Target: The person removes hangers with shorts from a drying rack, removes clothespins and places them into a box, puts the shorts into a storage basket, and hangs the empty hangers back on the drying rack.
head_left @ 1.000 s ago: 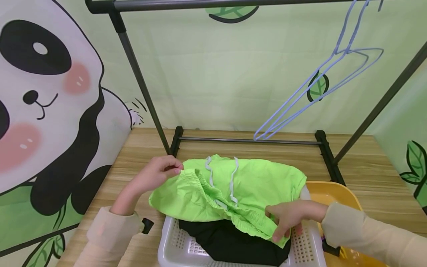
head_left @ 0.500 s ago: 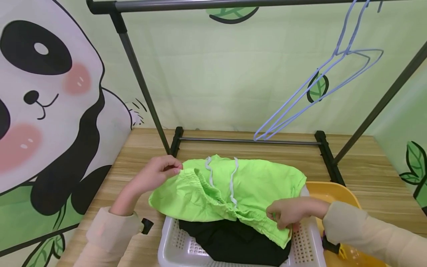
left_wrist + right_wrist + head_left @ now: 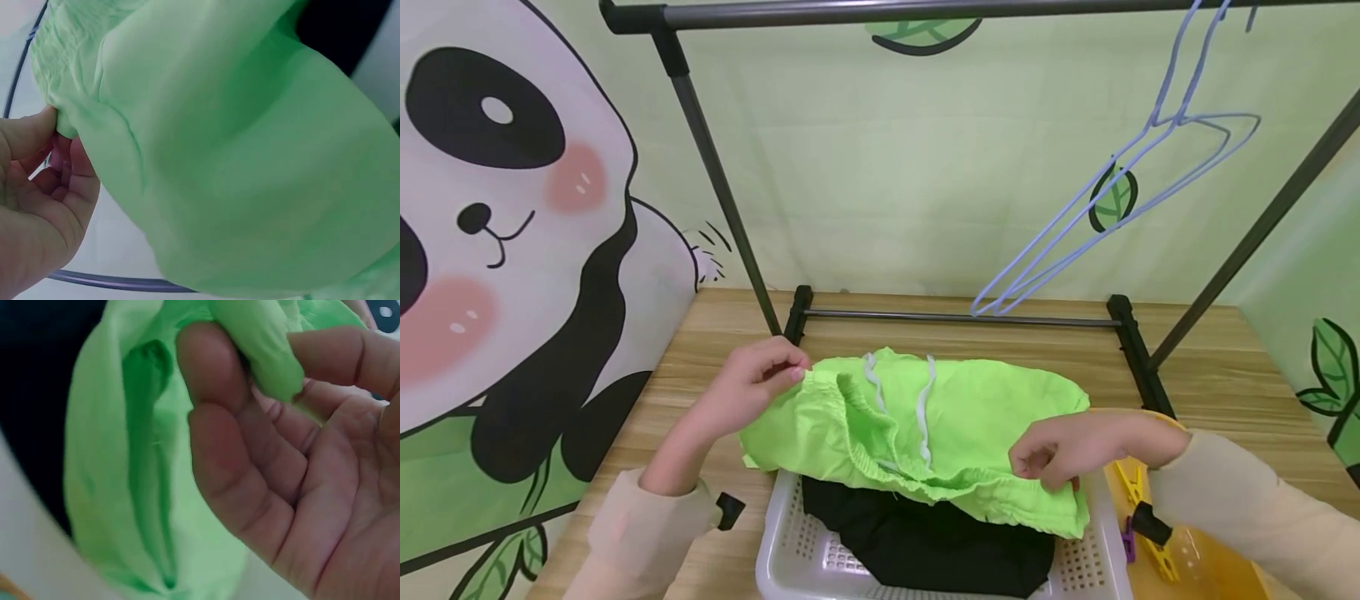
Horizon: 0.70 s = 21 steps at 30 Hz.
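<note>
Neon green shorts [image 3: 992, 404] with white drawstrings and a gathered elastic waistband are spread over a white plastic basket [image 3: 769, 533]. My left hand [image 3: 748, 385] pinches one end of the waistband between thumb and fingers, as the left wrist view confirms. At the other end, my right hand [image 3: 1090, 450] grips the waistband; in the right wrist view a fold of green cloth [image 3: 265, 350] sits between its thumb and curled fingers. The waist opening gapes a little between the hands. Black cloth [image 3: 925, 537] lies in the basket, partly hidden under the shorts.
A black metal rack [image 3: 722, 175] stands behind, with blue wire hangers [image 3: 1060, 229] hanging from its top bar at the right. Beside the basket is an orange basin [image 3: 1232, 567] with a yellow clothes peg [image 3: 1161, 558]. Wood-grain surface [image 3: 715, 517] lies underneath.
My right hand has gone from loosely curved fingers to gripping the waistband, lifting it up and to the right. The left hand has risen slightly, still pinching its end.
</note>
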Each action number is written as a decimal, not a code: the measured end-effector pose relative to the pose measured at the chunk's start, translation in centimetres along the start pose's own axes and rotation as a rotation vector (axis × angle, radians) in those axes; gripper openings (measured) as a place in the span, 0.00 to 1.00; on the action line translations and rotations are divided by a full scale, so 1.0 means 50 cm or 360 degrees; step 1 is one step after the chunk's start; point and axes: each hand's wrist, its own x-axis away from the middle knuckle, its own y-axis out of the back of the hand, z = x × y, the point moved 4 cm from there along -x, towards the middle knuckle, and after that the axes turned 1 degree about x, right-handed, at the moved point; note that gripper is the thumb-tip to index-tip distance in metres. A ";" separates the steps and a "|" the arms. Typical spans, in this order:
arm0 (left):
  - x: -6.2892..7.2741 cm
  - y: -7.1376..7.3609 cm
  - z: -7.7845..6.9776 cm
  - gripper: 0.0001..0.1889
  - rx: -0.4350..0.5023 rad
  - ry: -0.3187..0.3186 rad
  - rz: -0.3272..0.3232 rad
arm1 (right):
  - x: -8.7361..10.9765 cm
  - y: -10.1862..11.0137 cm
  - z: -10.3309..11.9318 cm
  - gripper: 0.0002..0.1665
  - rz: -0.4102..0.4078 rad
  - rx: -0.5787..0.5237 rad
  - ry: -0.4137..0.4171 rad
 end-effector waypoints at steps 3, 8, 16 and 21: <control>0.003 0.006 -0.024 0.05 -0.0004 -0.0079 -0.0072 | 0.018 0.009 0.028 0.08 -0.0006 0.0117 0.0145; 0.012 0.016 -0.070 0.06 0.0047 -0.0240 -0.0178 | 0.052 0.021 0.076 0.09 -0.0092 0.0256 0.0402; 0.018 0.029 -0.145 0.05 0.0181 -0.0465 -0.0280 | 0.107 0.040 0.134 0.10 -0.0349 0.0409 0.0546; 0.013 0.029 -0.179 0.05 0.0260 -0.0380 -0.0277 | 0.126 0.047 0.157 0.14 -0.0476 0.0413 0.0590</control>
